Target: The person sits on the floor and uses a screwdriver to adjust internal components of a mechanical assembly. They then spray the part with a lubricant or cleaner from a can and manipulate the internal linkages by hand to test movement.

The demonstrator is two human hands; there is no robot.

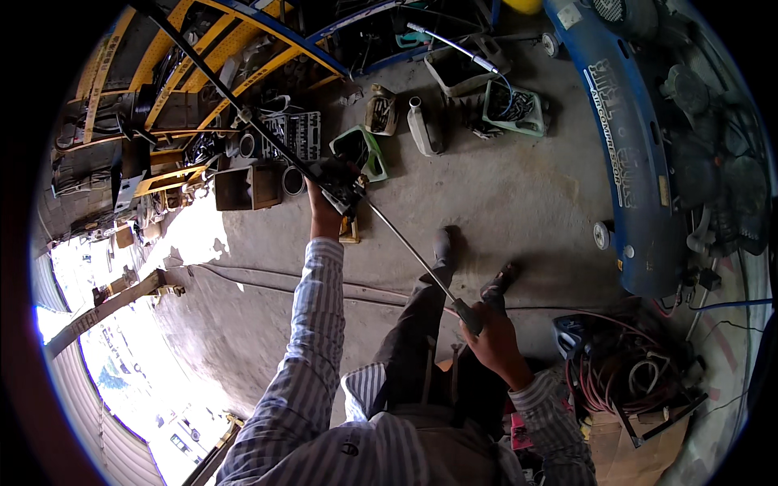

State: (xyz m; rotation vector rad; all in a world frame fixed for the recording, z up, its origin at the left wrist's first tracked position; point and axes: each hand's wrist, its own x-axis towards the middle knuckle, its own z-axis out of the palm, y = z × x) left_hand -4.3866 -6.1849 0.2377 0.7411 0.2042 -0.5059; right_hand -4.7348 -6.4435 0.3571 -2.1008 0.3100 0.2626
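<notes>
A long-shafted screwdriver [421, 261] slants across in front of me, its grey-green handle wrapped in my right hand [496, 344]. Its far tip meets or overlaps a dark mechanical part [344, 188]; exact contact cannot be made out. My left hand [324, 215] is raised and closed around this part from below, and the part hides most of its fingers. From the part, a long thin black bar [258, 121] runs up toward the upper left.
Concrete floor lies below, with hoses [275, 285] across it. Ahead are a green-rimmed tub [369, 154], a white jug [424, 130], a socket set [296, 134] and yellow racking [243, 81]. A blue air compressor [616, 162] and coiled hoses [624, 373] stand right.
</notes>
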